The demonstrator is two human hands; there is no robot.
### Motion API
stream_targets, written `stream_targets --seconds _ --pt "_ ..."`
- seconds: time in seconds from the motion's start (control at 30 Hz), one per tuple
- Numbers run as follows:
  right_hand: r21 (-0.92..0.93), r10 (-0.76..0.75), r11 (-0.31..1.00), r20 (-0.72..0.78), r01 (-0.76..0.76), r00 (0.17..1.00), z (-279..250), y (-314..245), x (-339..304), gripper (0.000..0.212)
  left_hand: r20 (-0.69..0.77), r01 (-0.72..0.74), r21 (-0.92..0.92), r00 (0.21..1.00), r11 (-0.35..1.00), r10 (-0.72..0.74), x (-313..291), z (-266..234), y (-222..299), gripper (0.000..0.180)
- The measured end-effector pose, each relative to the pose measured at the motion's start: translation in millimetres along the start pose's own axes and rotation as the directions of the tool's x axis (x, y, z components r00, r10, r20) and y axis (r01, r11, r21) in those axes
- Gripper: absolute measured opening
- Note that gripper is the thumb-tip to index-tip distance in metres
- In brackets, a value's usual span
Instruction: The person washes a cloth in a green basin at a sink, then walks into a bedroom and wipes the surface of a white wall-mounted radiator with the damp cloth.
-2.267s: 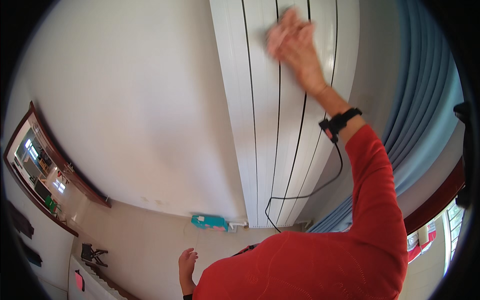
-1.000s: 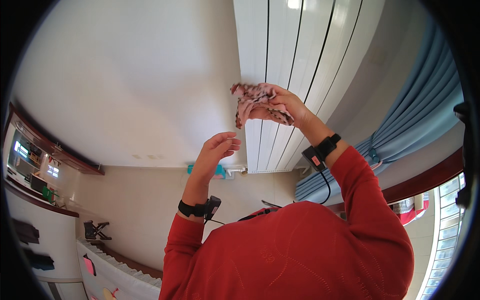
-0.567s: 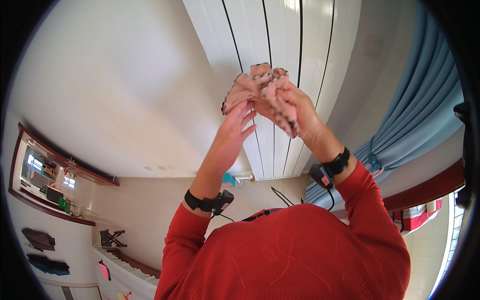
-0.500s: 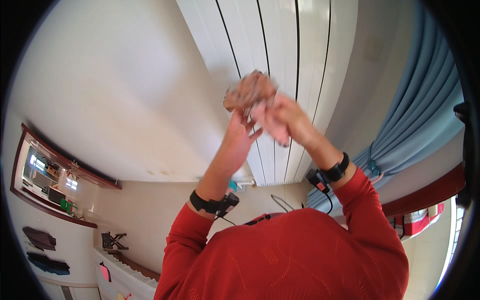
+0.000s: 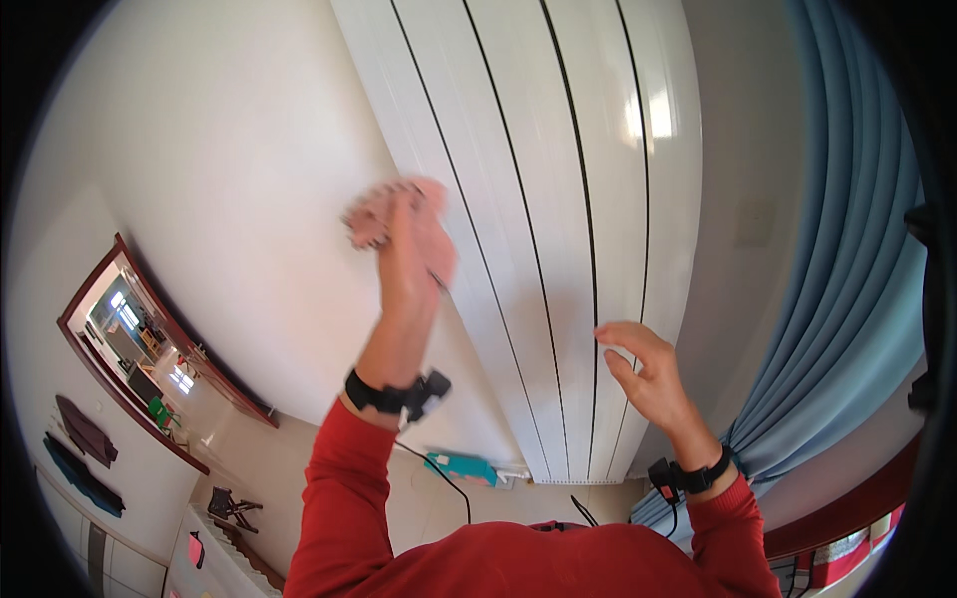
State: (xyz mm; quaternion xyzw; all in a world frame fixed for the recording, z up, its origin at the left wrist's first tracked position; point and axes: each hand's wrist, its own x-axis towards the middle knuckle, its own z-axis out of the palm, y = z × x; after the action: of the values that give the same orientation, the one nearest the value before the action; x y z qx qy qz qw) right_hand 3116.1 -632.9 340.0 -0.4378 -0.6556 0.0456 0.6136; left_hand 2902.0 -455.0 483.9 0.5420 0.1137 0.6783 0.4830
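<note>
My left hand (image 5: pixel 402 221) is raised at the left edge of a tall white panel radiator (image 5: pixel 518 189), its fingers in a bunched pink cloth (image 5: pixel 431 224). The cloth is smeared by motion, spreads on both sides of the hand and has a darker, ragged-looking edge. Most of the fingertips are hidden in it. Lower down and to the right, my right hand (image 5: pixel 643 371) hovers before the radiator, holding nothing, with thumb and forefinger apart. Both wrists wear a black band with a small box.
A white wall (image 5: pixel 239 189) runs left of the radiator. Blue curtains (image 5: pixel 817 299) hang at the right. On the floor near the radiator's foot lies a teal box (image 5: pixel 464 468). A folding stool (image 5: pixel 232 507) and a dark-framed doorway (image 5: pixel 150 339) are at the left.
The cloth was between both hands in front of the radiator. Now only my left hand has it, further left. My right hand has let go and moved down to the right.
</note>
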Motion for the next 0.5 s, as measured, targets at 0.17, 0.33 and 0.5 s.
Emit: stream_targets --seconds 0.17,0.33,0.5 --pt "-0.178 -0.117 0.978 -0.009 0.114 0.993 -16 -4 -18 0.018 0.237 -0.489 0.752 0.827 0.443 0.510 104 61 63 0.020" --pt "-0.330 -0.075 0.938 0.094 0.102 0.993 -14 -7 -48 0.015 0.589 -0.696 0.694 0.401 -0.185 0.701 132 100 23 0.049" --pt "-0.413 0.043 0.910 0.190 0.040 0.981 -9 -9 -68 0.012 0.827 -0.843 0.510 0.425 -0.173 0.366 83 67 -51 0.059"
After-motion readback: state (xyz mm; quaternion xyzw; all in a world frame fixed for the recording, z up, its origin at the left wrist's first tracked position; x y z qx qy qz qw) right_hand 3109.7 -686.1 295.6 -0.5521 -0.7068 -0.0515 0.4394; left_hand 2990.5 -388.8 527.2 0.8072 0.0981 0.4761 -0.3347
